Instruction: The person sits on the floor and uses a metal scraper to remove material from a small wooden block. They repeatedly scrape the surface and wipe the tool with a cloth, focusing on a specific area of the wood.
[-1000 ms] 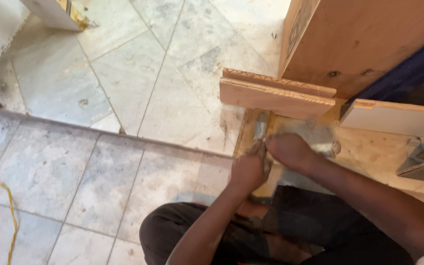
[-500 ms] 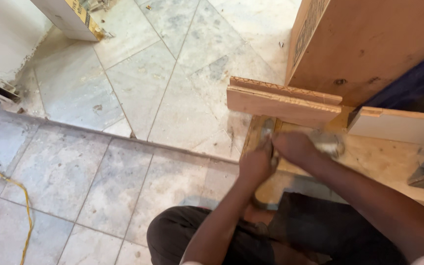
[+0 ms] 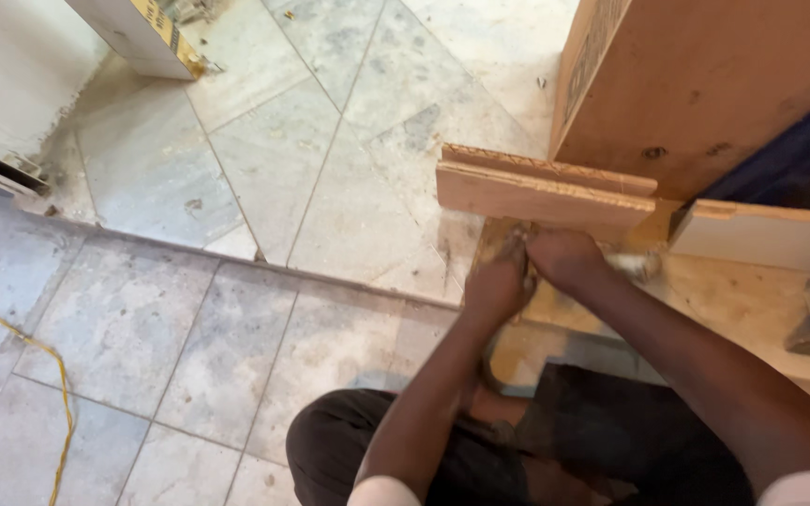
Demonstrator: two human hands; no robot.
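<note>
- Two hands, left hand (image 3: 497, 286) & right hand (image 3: 564, 258), touching, just below stacked wood planks (image 3: 541, 187).
- Fingers curled round small blurred object; can't tell what.
- Plywood floor (image 3: 705, 300) underneath.

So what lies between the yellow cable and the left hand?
In the head view, only grey floor tiles lie between the yellow cable and the left hand; nothing else sits there.

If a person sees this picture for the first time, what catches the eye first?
Two hands, left hand and right hand, meet low at centre right on a pale wooden piece, just below two stacked wooden boards. A large brown board fills the upper right; a yellow cable lies on the grey tiles at left.
</note>
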